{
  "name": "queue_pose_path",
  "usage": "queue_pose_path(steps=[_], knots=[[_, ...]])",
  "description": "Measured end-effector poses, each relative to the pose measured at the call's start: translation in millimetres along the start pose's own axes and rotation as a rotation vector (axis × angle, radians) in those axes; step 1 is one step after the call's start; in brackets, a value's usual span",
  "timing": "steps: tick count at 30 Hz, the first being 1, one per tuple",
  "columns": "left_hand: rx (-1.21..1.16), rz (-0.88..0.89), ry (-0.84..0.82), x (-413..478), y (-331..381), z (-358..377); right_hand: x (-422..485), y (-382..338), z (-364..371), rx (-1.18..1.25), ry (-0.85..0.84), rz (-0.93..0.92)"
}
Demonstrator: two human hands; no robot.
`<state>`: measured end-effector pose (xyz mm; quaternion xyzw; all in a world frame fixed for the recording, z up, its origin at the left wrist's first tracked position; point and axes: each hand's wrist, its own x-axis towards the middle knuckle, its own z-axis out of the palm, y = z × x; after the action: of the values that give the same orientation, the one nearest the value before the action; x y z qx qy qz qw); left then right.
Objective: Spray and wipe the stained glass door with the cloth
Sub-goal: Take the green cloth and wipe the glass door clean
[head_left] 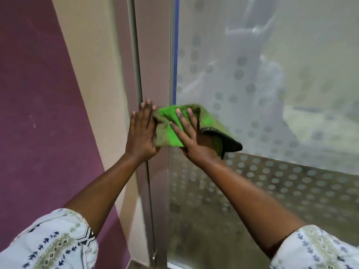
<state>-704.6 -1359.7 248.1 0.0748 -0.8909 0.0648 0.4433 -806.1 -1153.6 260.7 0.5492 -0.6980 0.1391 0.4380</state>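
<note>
Purple wall (pixel 38 94) beside glass door (pixel 252 94) — right hand (pixel 192 136) presses cloth (pixel 208 119), left hand (pixel 141 133) the frame (pixel 153 55), fingers (pixel 146 113) straight.

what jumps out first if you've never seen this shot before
The bright green cloth near the middle of the view catches the eye first, pressed flat by the right hand against the left edge of the frosted, dot-patterned glass door. Just left of it, the left hand lies flat on the metal door frame. A purple wall fills the far left.
</note>
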Motion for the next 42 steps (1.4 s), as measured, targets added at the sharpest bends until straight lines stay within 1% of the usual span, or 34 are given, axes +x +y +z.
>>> queue_pose_path(steps=[3,6,10,16,23,27,29,31,32,34,35,36,38,40,42], knots=[[0.047,0.013,-0.052,-28,3,8,-32,-12,10,0.023,-0.121,-0.033],[0.107,0.055,-0.14,-47,6,11,-53,-24,14,0.07,-0.237,-0.002],[0.163,0.095,-0.23,-73,10,13,-84,-32,14,0.184,-0.386,-0.013],[0.174,0.079,-0.389,-125,25,20,-131,-42,18,0.219,-0.795,0.109],[0.075,0.019,-0.579,-179,64,18,-177,-48,-2,0.336,-1.07,0.243],[-0.011,-0.039,-0.731,-201,95,20,-229,-53,-19,0.328,-1.131,0.312],[-0.082,-0.139,-0.832,-211,115,22,-256,-56,-27,0.326,-1.169,0.404],[-0.248,-0.358,-0.914,-220,140,21,-277,-61,-36,0.432,-1.114,0.611],[-0.381,-0.523,-0.972,-221,155,19,-286,-62,-41,0.505,-1.047,0.73],[-0.728,-0.868,-1.086,-219,190,12,-303,-66,-52,0.63,-0.894,0.973],[-0.876,-1.0,-1.109,-219,207,11,-310,-68,-58,0.696,-0.829,1.083],[-0.971,-1.094,-1.132,-219,223,10,-316,-69,-64,0.778,-0.762,1.182],[-1.06,-1.172,-1.185,-223,253,7,-326,-75,-75,0.939,-0.606,1.365],[-1.132,-1.156,-1.25,-229,279,4,-336,-78,-84,1.01,-0.476,1.506],[-1.233,-1.128,-1.293,-231,304,0,-344,-80,-91,1.027,-0.409,1.617]])
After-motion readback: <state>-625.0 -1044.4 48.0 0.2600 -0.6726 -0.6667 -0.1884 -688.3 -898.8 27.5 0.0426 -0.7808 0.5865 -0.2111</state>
